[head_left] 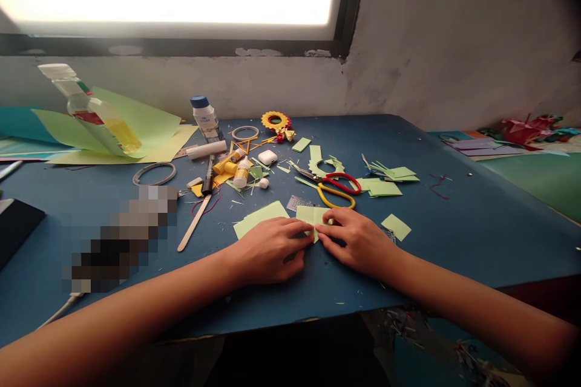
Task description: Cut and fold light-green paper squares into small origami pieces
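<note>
A small light green piece of paper (307, 214) with a crease down its middle lies between my hands near the front of the table. My left hand (276, 249) presses its fingertips on the lower left part, thumb tucked in below. From the other side my right hand (358, 239) has its fingers closed on the paper's right edge and lower middle. The fingers hide part of the folds. A larger green sheet (261, 217) lies just beyond my left hand. Scissors (333, 189) with red and yellow handles rest beyond my right hand, near a green folded-paper ring (338, 164).
Several green paper pieces (385, 187) and a loose square (396, 227) are to the right. A wooden stick (194, 224), black marker (209, 175), small bottle (241, 173) and tape ring (154, 173) lie left. A yellow-red paper ring (276, 121) and a tilted clear bottle (97, 112) are farther back.
</note>
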Demonstrator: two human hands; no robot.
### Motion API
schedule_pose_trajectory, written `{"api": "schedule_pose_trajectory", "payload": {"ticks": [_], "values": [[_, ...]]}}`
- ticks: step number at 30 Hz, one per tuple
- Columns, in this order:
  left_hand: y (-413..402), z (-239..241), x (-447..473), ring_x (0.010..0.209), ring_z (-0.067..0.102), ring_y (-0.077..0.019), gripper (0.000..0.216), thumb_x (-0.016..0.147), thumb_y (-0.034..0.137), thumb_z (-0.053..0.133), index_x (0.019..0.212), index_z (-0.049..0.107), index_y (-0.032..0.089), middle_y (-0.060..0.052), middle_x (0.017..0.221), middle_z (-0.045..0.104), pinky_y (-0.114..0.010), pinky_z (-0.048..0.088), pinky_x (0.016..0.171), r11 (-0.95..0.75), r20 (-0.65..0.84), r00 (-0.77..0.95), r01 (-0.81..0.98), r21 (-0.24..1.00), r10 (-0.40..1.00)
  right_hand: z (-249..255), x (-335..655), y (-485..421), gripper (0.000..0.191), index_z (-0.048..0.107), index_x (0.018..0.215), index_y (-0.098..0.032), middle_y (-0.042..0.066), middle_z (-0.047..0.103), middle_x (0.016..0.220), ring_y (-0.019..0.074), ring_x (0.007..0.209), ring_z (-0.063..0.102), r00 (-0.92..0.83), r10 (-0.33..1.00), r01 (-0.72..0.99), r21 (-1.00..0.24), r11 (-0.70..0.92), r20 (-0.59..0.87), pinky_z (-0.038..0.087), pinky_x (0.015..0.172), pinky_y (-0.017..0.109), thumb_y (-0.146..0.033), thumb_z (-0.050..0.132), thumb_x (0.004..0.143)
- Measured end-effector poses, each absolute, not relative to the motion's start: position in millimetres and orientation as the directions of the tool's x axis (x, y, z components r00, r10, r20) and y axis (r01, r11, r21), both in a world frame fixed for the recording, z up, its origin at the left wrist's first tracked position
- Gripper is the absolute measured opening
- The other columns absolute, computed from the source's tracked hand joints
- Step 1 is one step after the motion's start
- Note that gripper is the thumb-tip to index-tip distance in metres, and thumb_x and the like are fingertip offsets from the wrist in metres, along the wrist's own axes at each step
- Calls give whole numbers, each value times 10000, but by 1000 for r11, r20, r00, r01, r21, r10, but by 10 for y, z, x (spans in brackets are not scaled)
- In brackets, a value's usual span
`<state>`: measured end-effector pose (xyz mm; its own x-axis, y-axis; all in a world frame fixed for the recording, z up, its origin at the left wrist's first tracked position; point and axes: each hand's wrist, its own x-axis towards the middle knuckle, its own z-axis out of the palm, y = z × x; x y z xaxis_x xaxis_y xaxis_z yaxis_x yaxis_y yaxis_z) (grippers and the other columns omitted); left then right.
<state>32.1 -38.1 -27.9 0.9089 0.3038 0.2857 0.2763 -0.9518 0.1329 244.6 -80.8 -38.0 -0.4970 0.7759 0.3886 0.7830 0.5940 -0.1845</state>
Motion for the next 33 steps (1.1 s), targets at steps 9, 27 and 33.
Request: {"api": "schedule_pose_trajectory", "payload": {"ticks": [9, 27, 33], "values": [[-363, -291, 332, 1015, 631, -204, 311, 847, 215, 456, 1069, 658, 134, -77, 1101, 682, -326, 492, 938, -964, 349, 902, 209, 163, 254, -403, 2449, -821, 257, 705, 981, -175, 98, 639, 932, 212, 859, 606, -510, 754, 794, -112, 598, 415, 516, 779, 338, -247, 471, 901], [-379, -215, 340, 1005, 596, -225, 375, 836, 283, 475, 1162, 583, 131, -102, 1155, 622, -345, 460, 926, -934, 189, 927, 284, 214, 325, -380, 2465, -798, 248, 703, 990, -193, 90, 636, 924, 203, 838, 602, -513, 764, 786, -143, 601, 393, 509, 763, 330, -255, 482, 897], [-363, -196, 375, 928, 596, -220, 340, 842, 246, 445, 1128, 598, 145, -91, 1032, 646, -350, 455, 875, -955, 166, 942, 274, 117, 291, -356, 2517, -802, 236, 701, 975, -197, 86, 633, 952, 200, 848, 593, -550, 724, 751, -133, 646, 416, 488, 767, 329, -233, 486, 884]]}}
